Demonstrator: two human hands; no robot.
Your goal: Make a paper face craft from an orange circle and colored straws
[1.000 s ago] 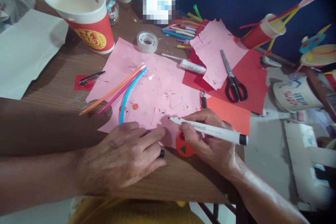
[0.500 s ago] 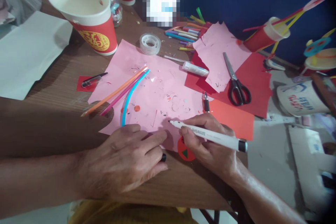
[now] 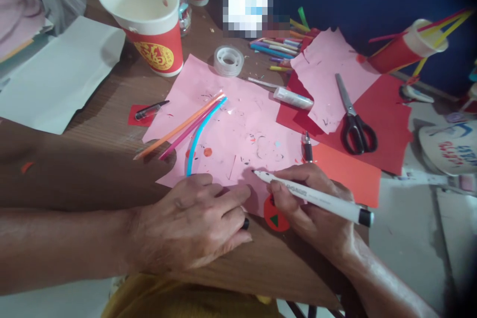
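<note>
My right hand (image 3: 316, 208) grips a white marker (image 3: 316, 198) with a black end, its dark tip pointing left over the pink paper (image 3: 242, 124). To its left my left hand (image 3: 197, 218) lies at the paper's lower edge, fingers curled round a small black marker cap (image 3: 245, 223). Partly covered by the right hand is a round orange cut-out (image 3: 275, 218) with a green triangle. A blue curved strip (image 3: 197, 136), a magenta stick (image 3: 182, 139) and an orange stick (image 3: 177, 131) meet at a clear taped end; the strip's lower end reaches my left fingers.
Black-handled scissors (image 3: 354, 124) lie on red paper (image 3: 395, 124). Beyond the pink paper are a tape roll (image 3: 219, 67), a glue tube (image 3: 293, 98) and a large paper cup (image 3: 158, 49). A pen (image 3: 307, 148) lies beside my right hand. White sheets (image 3: 63, 79) cover the left.
The whole view has shifted, so things sit farther right. Both hands keep about the same place over the paper, the marker and cap still held.
</note>
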